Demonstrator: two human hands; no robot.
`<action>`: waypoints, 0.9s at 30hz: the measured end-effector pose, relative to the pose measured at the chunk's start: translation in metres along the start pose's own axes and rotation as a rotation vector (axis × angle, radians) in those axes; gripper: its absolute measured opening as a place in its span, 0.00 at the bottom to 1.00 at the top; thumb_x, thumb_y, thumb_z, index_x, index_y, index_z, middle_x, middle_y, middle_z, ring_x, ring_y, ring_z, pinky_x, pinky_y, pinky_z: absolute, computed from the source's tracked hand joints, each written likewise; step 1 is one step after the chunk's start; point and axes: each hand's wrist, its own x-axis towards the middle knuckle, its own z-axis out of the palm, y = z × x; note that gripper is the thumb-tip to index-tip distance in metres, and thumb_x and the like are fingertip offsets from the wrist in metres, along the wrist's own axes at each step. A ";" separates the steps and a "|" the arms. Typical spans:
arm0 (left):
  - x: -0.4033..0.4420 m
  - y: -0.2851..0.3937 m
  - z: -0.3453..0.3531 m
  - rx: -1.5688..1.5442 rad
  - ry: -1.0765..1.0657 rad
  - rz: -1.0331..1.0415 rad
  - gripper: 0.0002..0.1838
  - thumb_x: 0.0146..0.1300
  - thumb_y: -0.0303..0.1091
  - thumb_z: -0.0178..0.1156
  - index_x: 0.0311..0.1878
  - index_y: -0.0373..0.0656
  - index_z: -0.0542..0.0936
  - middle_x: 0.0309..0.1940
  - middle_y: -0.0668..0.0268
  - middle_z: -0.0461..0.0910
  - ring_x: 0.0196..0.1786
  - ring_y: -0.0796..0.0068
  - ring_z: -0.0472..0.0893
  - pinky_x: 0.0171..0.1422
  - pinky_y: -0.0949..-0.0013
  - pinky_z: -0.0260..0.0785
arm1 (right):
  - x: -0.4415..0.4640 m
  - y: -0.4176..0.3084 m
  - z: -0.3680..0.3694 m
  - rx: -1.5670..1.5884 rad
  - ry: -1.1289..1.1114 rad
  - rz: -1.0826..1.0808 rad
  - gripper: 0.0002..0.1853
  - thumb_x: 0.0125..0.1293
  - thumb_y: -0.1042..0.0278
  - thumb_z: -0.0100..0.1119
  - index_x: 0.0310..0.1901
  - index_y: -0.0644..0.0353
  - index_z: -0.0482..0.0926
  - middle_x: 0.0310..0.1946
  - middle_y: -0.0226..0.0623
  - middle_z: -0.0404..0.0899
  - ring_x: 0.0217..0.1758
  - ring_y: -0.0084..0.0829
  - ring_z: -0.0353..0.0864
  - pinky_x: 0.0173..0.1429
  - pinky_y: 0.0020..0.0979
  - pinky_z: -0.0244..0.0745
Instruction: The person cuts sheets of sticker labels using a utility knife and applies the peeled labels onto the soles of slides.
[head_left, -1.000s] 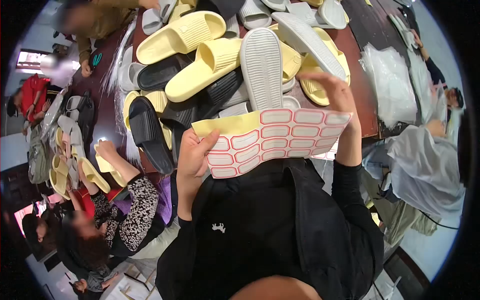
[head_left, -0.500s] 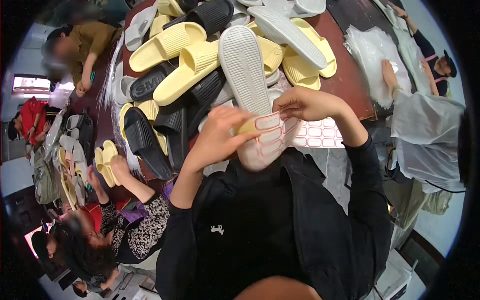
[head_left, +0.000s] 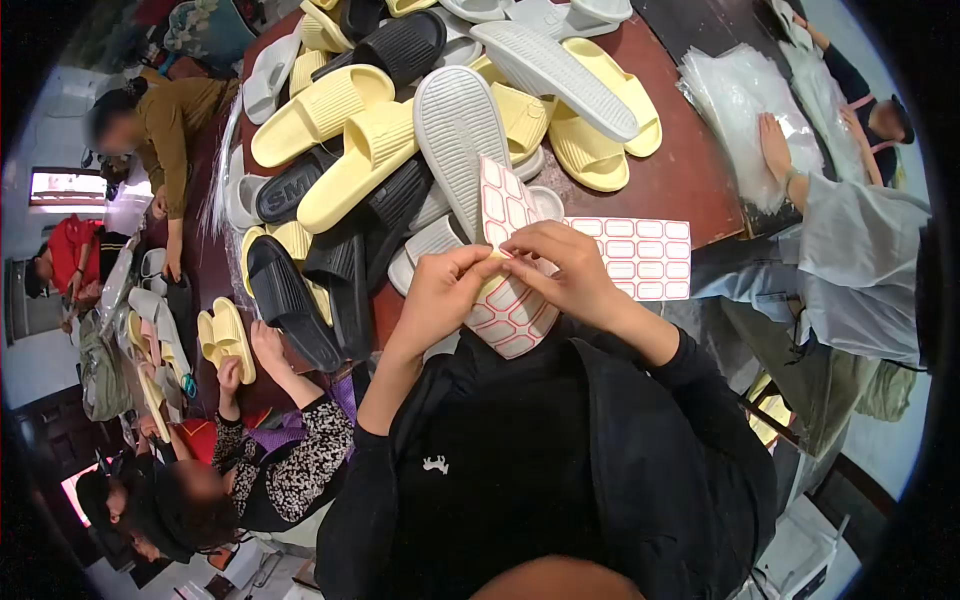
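A sheet of red-bordered labels [head_left: 515, 318] is bent between my two hands in front of my chest. My left hand [head_left: 435, 300] grips its left side, thumb and fingers closed together. From the right, my right hand [head_left: 572, 272] pinches the sheet close to the left fingertips; whether a single label is between them I cannot make out. Just beyond the sheet lies a grey slipper [head_left: 458, 125], sole up. Another label sheet [head_left: 650, 262] lies flat on the table edge to the right of my right hand.
Yellow slippers [head_left: 360, 160], black slippers [head_left: 290, 285] and grey ones are heaped on the dark red table [head_left: 680, 165]. Clear plastic bags [head_left: 745, 105] lie at the right, under a co-worker's hand [head_left: 775, 145]. At left, another person's hands touch yellow slippers [head_left: 228, 335].
My hands have come together on the label sheet, which now stands up at a steeper bend. My right hand moved down and left. At left, a co-worker's hands shifted around the yellow slippers.
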 end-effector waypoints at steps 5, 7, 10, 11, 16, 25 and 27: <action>0.000 -0.007 0.003 0.366 0.024 0.452 0.09 0.62 0.27 0.57 0.42 0.33 0.80 0.27 0.55 0.81 0.26 0.73 0.79 0.33 0.71 0.69 | -0.008 -0.004 -0.009 -0.052 -0.049 -0.018 0.11 0.51 0.78 0.66 0.39 0.64 0.80 0.32 0.38 0.81 0.32 0.32 0.82 0.38 0.27 0.76; -0.002 -0.007 0.002 0.360 0.017 0.384 0.09 0.61 0.26 0.57 0.43 0.34 0.80 0.28 0.53 0.81 0.27 0.70 0.80 0.34 0.70 0.69 | -0.011 -0.004 -0.010 -0.019 -0.076 0.026 0.11 0.52 0.79 0.65 0.39 0.64 0.81 0.31 0.38 0.82 0.32 0.31 0.82 0.38 0.27 0.76; -0.007 -0.005 -0.002 0.349 0.004 0.254 0.10 0.61 0.26 0.56 0.44 0.34 0.80 0.29 0.49 0.80 0.28 0.63 0.82 0.35 0.67 0.70 | -0.017 0.001 -0.006 0.193 0.085 0.156 0.08 0.54 0.80 0.62 0.38 0.66 0.80 0.36 0.40 0.82 0.35 0.28 0.82 0.40 0.27 0.76; -0.009 -0.005 -0.004 0.335 0.030 0.180 0.10 0.61 0.26 0.56 0.45 0.34 0.80 0.28 0.50 0.80 0.27 0.66 0.81 0.34 0.68 0.69 | -0.020 0.004 -0.003 0.196 0.082 0.161 0.08 0.54 0.80 0.62 0.38 0.66 0.80 0.36 0.40 0.82 0.35 0.28 0.82 0.40 0.27 0.76; -0.032 -0.012 -0.032 0.269 0.062 -0.044 0.11 0.63 0.28 0.56 0.46 0.33 0.78 0.23 0.63 0.78 0.25 0.82 0.72 0.30 0.76 0.64 | -0.038 0.013 0.012 0.694 0.170 0.318 0.04 0.57 0.81 0.58 0.35 0.69 0.78 0.41 0.44 0.81 0.39 0.28 0.81 0.41 0.29 0.76; -0.038 -0.026 -0.039 0.064 0.029 -0.139 0.14 0.66 0.28 0.54 0.51 0.32 0.76 0.27 0.68 0.79 0.29 0.88 0.72 0.32 0.80 0.65 | -0.026 -0.007 0.032 0.263 0.083 0.042 0.05 0.54 0.81 0.59 0.34 0.67 0.76 0.41 0.44 0.81 0.37 0.29 0.82 0.33 0.25 0.76; -0.033 -0.026 -0.032 -0.052 0.029 -0.101 0.15 0.66 0.28 0.54 0.53 0.32 0.75 0.28 0.69 0.79 0.30 0.87 0.72 0.33 0.81 0.65 | -0.020 -0.015 0.040 0.123 0.106 -0.085 0.06 0.52 0.81 0.60 0.33 0.67 0.76 0.42 0.44 0.81 0.36 0.30 0.82 0.32 0.24 0.76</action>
